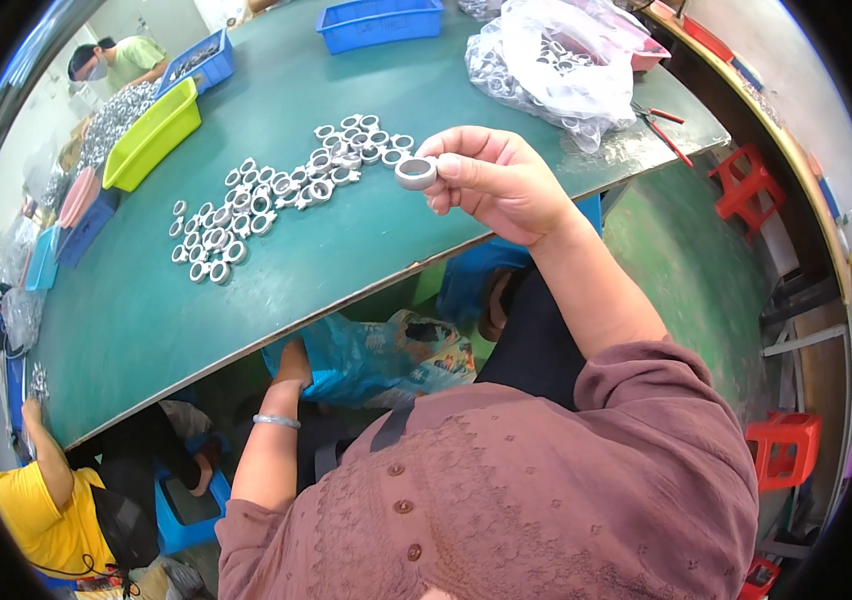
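My right hand (494,182) is raised over the front part of the green table (296,95). Its thumb and fingers pinch a grey metal ring (415,184), held with its opening partly facing up. To the left of it, a loose spread of similar grey metal rings with small lugs (216,239) lies on the tabletop. Below the table edge, my left hand (293,366) is down at a blue printed plastic bag (376,348). The bag hides its fingers, so whether it grips anything is not visible.
Pliers with red handles (668,134) lie near a clear bag of rings (536,75) at the right. A blue tray (381,28) and a yellow-green bin (151,135) stand farther back. People sit at the left, one in yellow (41,515). Red stools (746,185) stand right.
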A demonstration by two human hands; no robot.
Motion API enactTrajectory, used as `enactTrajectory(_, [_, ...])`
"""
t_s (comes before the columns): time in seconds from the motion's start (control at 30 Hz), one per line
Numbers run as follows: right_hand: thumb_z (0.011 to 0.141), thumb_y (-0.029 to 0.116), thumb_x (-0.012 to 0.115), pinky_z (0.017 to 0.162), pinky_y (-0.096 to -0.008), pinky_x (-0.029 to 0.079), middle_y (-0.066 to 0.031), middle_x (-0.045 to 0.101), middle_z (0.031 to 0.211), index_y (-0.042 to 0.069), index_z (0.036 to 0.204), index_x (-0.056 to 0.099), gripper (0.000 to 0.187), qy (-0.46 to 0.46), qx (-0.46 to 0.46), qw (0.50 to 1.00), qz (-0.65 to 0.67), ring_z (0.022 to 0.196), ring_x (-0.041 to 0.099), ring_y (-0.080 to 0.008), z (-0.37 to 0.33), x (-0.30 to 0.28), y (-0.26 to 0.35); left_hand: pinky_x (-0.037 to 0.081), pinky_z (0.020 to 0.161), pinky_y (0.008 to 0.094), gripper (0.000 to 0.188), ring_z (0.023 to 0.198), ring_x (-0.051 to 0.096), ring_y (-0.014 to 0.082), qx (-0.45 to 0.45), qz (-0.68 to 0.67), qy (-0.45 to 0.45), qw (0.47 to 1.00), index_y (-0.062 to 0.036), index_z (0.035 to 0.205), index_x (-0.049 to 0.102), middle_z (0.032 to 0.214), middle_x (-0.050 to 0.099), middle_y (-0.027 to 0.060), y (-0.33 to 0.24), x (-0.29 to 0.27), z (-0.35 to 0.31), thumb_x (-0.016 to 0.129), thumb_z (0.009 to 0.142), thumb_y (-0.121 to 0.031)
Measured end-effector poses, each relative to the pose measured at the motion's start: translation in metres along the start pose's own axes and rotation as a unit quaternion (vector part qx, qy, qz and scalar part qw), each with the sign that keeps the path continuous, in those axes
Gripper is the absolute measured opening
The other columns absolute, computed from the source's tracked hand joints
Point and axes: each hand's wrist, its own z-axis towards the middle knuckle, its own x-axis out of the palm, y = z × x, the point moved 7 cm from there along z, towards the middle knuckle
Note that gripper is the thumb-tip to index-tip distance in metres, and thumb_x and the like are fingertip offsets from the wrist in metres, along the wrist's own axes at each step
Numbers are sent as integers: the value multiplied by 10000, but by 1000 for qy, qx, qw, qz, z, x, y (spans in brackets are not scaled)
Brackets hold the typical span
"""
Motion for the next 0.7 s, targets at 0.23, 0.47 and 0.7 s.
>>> enactTrajectory(0.23, [829, 75, 551, 639, -253, 474, -90, 608, 850, -26, 971, 561, 175, -29, -3, 1000, -5, 690, 570, -133, -11, -16, 15, 374, 917, 346, 490, 1127, 450, 320, 6, -51, -36, 998, -16, 1199, 451, 1181, 493, 209, -8, -5, -6, 595, 751, -153])
enactTrajectory(0.47, [800, 79, 592, 645, -211, 435, -28, 597, 731, -19, 923, 596, 157, -288, -251, 828, -411, 667, 537, -79, -30, -86, 137, 441, 794, 305, 299, 904, 587, 249, -101, -296, -130, 941, 24, 1052, 559, 1006, 603, 169, 27, -11, -27, 570, 774, -87])
enactTrajectory(0.7, [750, 216, 618, 705, -276, 469, -117, 644, 844, -16, 994, 591, 338, -407, -155, 495, -751, 764, 613, -184, 12, -197, 209, 438, 697, 248, 193, 760, 552, 124, -106, -337, -270, 896, 21, 955, 585, 839, 606, 70, 3, -51, -68, 585, 777, -55])
